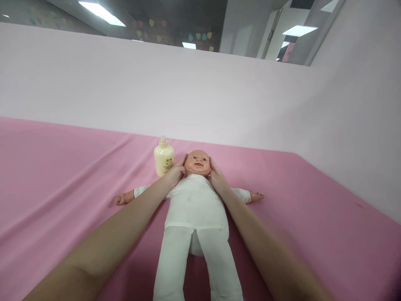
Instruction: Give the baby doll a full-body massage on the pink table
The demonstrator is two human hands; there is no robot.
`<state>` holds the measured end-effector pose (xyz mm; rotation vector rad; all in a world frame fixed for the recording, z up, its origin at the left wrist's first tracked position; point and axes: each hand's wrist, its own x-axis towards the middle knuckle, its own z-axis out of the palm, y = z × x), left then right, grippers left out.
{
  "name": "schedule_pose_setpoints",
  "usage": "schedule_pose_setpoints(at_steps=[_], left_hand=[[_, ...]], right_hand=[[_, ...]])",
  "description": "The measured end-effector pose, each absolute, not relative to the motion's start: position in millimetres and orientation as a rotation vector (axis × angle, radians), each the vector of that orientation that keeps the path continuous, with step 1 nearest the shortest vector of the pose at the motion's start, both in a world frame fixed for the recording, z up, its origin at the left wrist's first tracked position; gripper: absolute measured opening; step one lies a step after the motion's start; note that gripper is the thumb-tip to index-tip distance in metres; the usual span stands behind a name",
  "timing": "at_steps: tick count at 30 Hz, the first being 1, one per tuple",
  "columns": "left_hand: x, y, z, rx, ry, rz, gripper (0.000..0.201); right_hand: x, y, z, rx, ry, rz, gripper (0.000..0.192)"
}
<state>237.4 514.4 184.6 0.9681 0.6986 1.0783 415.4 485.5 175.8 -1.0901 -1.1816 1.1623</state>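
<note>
A baby doll (196,200) with a white cloth body lies on its back on the pink sheet, arms spread and head away from me. My left hand (176,172) cups the left side of the doll's head, fingers along its cheek and ear. On the opposite side, my right hand (217,175) rests against the head in the same way. The fingertips of both hands are partly hidden behind the head. Just left of my left hand stands a pale yellow pump bottle (163,158), upright, with dark print on its front.
The pink sheet (62,167) has creases on the left and covers the surface under the doll. A white wall (175,96) rises behind it and continues on the right. Above it is a glass pane (175,21) with ceiling lights and heart shapes visible.
</note>
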Motion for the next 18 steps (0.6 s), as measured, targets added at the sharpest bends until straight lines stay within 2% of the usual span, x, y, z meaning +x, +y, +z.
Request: schedule_pose_setpoints(at_steps=[13,18], left_hand=[[230,528,168,1.295,0.82,1.059,0.121],[230,537,159,1.413,0.86,1.082,0.119]], right_hand=[[426,498,162,-1.064,-1.379,1.103,0.101],[427,497,160,-1.115,-1.419,1.058,0.103]])
